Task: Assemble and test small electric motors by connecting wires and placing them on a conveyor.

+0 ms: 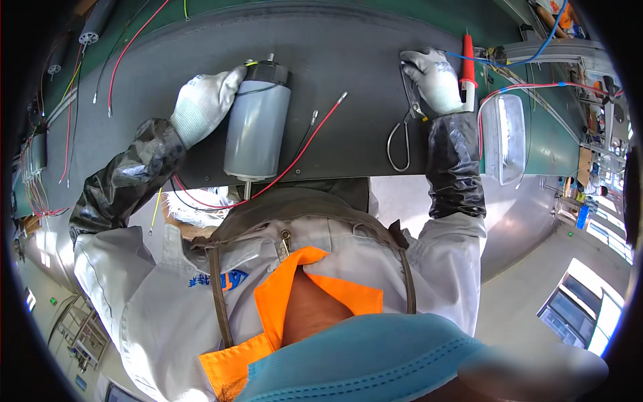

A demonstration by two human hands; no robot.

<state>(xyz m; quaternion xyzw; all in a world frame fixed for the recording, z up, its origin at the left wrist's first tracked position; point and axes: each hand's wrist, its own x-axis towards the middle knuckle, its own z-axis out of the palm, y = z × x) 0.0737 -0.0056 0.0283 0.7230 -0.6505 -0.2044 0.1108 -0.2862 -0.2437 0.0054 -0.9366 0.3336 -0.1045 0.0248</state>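
My left hand (209, 99), in a white glove, pinches at the black end cap of a grey cylindrical electric motor (254, 130). A bit of yellow-green wire (251, 63) shows at its fingertips. The motor lies on the dark bench, its shaft pointing toward me. From it trail a red wire (308, 141) and a black wire (313, 120), both with metal terminals. My gloved right hand (434, 79) is closed at the upper end of a metal scissors-like tool (406, 144), whose loop rests near the bench edge. The grip is partly hidden.
Beside my right hand stand a red probe (467, 60) and a blue wire (529, 62). Right of them is a bright, clear-looking tray (504, 137). More motors (97, 20) with loose wires lie at the left. The dark bench (348, 47) ends just before my apron.
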